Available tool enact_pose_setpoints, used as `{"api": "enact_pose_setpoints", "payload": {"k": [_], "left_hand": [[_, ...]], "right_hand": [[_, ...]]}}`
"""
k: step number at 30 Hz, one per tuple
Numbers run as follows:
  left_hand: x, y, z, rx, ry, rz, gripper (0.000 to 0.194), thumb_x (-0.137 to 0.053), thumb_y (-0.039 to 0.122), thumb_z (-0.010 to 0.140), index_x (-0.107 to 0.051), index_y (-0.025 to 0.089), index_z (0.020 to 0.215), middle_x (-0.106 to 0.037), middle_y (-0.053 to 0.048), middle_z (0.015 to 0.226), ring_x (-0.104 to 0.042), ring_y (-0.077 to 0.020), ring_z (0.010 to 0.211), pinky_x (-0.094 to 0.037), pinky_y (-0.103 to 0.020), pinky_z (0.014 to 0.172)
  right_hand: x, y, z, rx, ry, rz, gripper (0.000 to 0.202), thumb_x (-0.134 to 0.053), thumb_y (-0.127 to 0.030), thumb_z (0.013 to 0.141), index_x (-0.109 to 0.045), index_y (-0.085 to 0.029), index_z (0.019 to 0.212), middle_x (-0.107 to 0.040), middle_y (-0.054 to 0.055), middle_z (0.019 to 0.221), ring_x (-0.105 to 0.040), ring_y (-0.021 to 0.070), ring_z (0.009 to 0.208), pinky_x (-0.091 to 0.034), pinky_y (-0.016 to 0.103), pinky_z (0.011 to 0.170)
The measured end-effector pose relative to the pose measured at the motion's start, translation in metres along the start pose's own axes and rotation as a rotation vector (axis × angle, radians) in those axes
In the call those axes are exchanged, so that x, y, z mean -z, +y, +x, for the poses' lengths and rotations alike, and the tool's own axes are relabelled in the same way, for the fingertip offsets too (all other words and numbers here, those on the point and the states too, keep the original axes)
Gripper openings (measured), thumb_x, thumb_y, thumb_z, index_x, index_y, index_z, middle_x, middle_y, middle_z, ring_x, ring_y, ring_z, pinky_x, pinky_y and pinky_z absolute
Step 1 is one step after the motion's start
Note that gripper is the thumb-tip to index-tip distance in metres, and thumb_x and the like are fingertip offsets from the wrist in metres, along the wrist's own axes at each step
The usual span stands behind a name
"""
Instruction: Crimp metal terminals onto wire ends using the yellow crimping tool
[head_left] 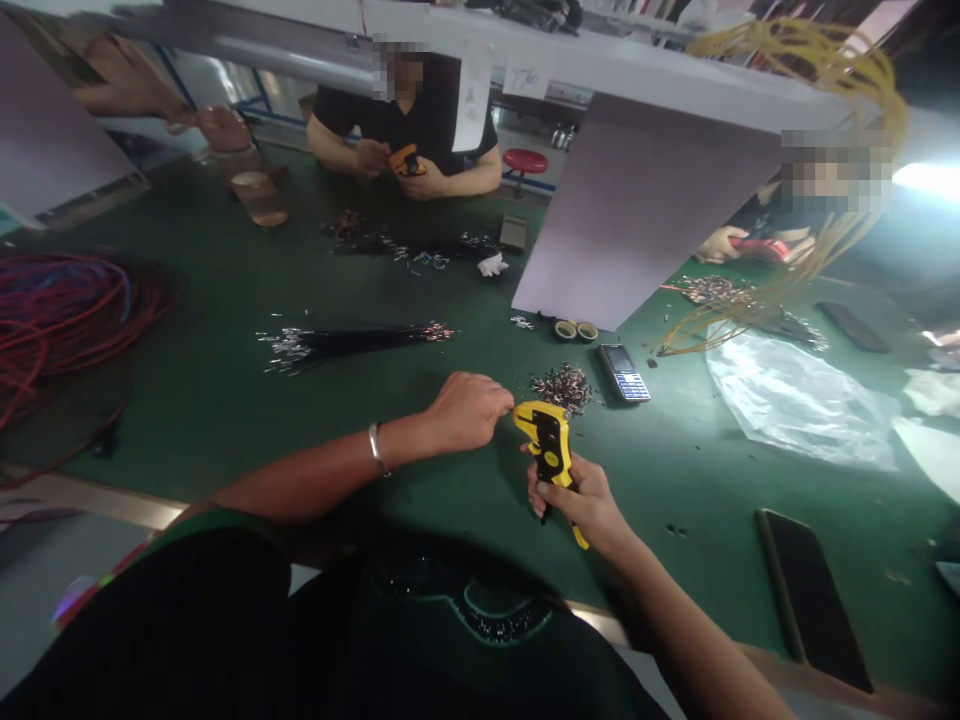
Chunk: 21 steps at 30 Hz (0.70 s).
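My right hand [581, 500] is wrapped round the handles of a yellow and black wire stripper [551, 440], whose head points up and to the left. My left hand [469, 412] is closed, its fingertips pinched right at the tool's jaws; what they hold, if anything, is too small to see. Just beyond the stripper's head lies a heap of short black and coppery wire scraps [562, 388]. Farther left on the green table [420, 270], a bundle of black wires [360, 341] lies lengthwise, silvery tips at its left end and coppery ones at its right.
Right of the scraps lie a keypad phone [623, 374], two tape rolls [576, 331] and a clear plastic bag [795, 400]. A smartphone [814, 600] rests near the front edge. Red wire coils [60, 320] fill the left side. A divider panel [637, 200] stands ahead; co-workers sit opposite.
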<state>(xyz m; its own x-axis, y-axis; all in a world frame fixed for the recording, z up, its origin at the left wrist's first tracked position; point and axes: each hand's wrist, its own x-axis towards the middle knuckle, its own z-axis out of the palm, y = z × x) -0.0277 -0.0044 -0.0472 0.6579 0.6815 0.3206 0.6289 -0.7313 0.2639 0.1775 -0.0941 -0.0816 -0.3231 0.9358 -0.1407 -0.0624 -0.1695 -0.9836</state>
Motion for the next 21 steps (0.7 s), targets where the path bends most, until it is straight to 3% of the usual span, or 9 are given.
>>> {"api": "enact_pose_setpoints", "payload": {"k": [6,21], "left_hand": [[-0.008,-0.005,0.003,0.070,-0.069,-0.084,0.021,-0.048,0.011,0.076,-0.069,0.017,0.074,-0.070,-0.004,0.070,-0.062,-0.0161,0.065,-0.040,-0.026,0.058],[-0.012,-0.003,0.002,0.144,-0.074,-0.194,0.016,-0.051,0.008,0.068,-0.065,0.016,0.066,-0.068,-0.004,0.065,-0.061,-0.0157,0.063,-0.038,-0.024,0.058]], "right_hand": [[-0.001,0.001,0.003,-0.028,0.031,-0.038,0.036,-0.067,-0.030,0.074,-0.057,-0.014,0.105,-0.056,-0.003,0.061,-0.050,0.0129,0.047,-0.043,0.029,0.048],[-0.002,0.005,0.004,-0.053,0.050,0.068,0.034,-0.067,-0.025,0.071,-0.057,-0.013,0.102,-0.056,-0.003,0.058,-0.050,0.0126,0.047,-0.043,0.028,0.047]]}}
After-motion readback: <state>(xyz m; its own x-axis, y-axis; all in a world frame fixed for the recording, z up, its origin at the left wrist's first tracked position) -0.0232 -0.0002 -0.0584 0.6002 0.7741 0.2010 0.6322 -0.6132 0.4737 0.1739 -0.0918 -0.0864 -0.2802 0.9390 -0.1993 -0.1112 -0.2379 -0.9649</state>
